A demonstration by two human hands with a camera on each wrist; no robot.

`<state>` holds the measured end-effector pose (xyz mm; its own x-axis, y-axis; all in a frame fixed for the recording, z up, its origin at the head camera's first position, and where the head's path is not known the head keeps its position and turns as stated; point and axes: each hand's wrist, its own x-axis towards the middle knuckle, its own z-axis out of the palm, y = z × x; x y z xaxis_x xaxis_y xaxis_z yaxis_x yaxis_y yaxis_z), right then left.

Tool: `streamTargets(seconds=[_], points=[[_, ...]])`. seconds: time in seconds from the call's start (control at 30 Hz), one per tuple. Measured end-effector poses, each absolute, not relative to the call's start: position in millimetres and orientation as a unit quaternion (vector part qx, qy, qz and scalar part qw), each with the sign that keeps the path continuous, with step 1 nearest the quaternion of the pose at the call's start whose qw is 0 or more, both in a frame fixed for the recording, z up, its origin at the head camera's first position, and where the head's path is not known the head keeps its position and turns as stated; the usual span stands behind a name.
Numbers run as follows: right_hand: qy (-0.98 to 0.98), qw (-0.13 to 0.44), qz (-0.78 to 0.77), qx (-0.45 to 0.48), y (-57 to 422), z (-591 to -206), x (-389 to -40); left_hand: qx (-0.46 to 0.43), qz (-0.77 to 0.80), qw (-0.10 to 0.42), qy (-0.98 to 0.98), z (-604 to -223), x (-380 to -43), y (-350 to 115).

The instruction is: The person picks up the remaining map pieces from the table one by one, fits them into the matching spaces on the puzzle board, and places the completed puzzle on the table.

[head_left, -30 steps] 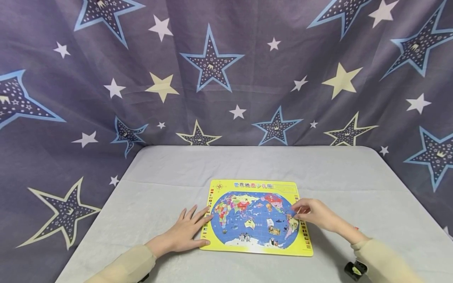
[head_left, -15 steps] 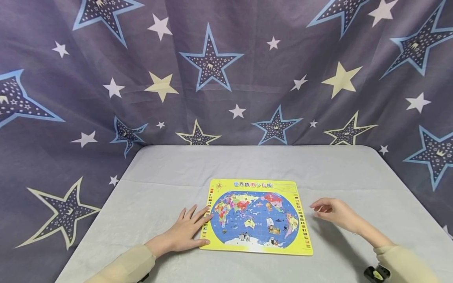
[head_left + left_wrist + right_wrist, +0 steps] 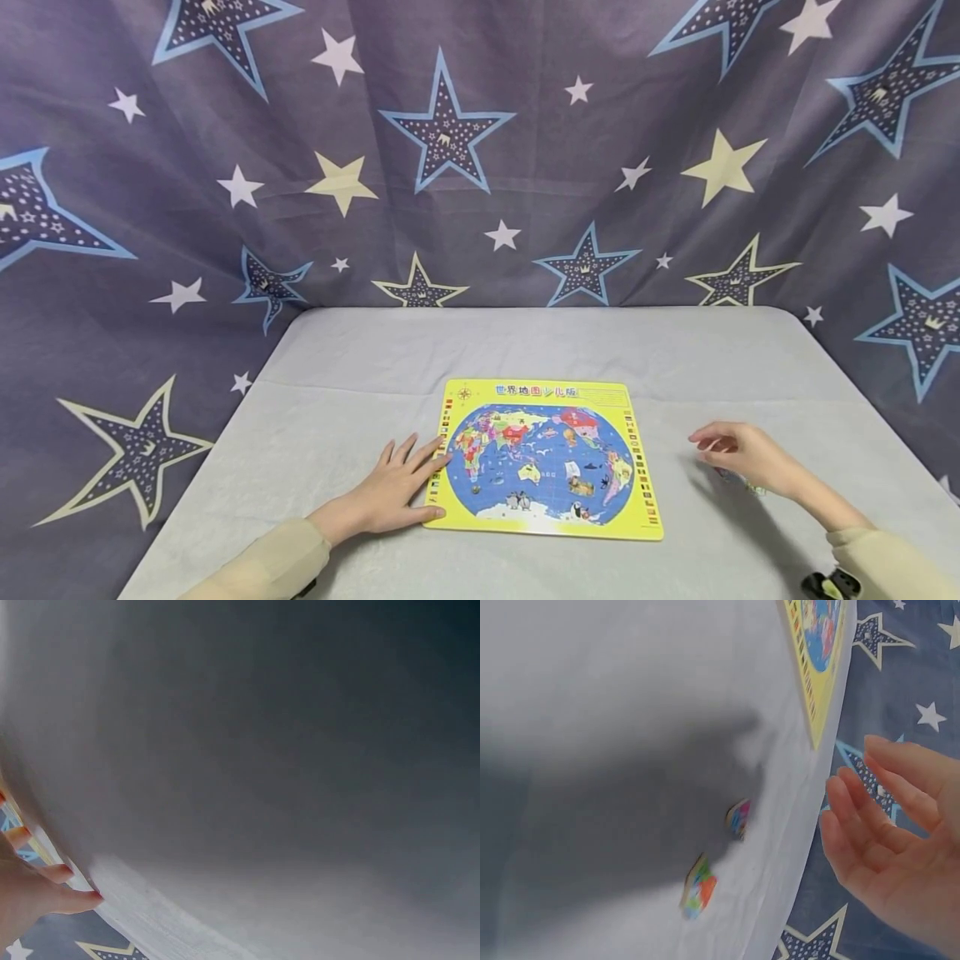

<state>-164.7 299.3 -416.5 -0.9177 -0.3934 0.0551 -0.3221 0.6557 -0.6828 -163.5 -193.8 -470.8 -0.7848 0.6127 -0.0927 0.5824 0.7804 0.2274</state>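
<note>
A yellow-bordered world map jigsaw board lies flat on the grey-covered table. My left hand rests with spread fingers on its left edge; in the left wrist view only part of that hand shows. To the right of the board, my right hand hovers over the table, fingers lightly bent and holding nothing. Two small colourful jigsaw pieces lie below it: a pink and blue piece and a green and orange piece. From the head view, the right hand partly covers them.
The grey tablecloth spreads around the board. A dark curtain with stars hangs behind the table's far edge and along both sides. Near the right cuff, a black wrist device sits low over the table.
My right hand has left the right side of the map and moved right, over the loose jigsaw pieces, which now show beneath it. The left hand and board have stayed put.
</note>
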Motion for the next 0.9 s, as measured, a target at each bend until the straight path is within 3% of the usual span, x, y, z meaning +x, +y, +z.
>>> streamTargets(seconds=[0.17, 0.6, 0.9], points=[[0.907, 0.072, -0.364, -0.201, 312, -420, -163, 0.316, 0.092, 0.083, 0.941, -471, -164, -194], [0.911, 0.067, -0.349, -0.207, 342, -432, -156, 0.316, 0.086, 0.082, 0.941, -472, -164, -194], [0.933, 0.032, -0.297, -0.202, 352, -439, -148, 0.32, 0.084, 0.082, 0.94, -472, -164, -194]])
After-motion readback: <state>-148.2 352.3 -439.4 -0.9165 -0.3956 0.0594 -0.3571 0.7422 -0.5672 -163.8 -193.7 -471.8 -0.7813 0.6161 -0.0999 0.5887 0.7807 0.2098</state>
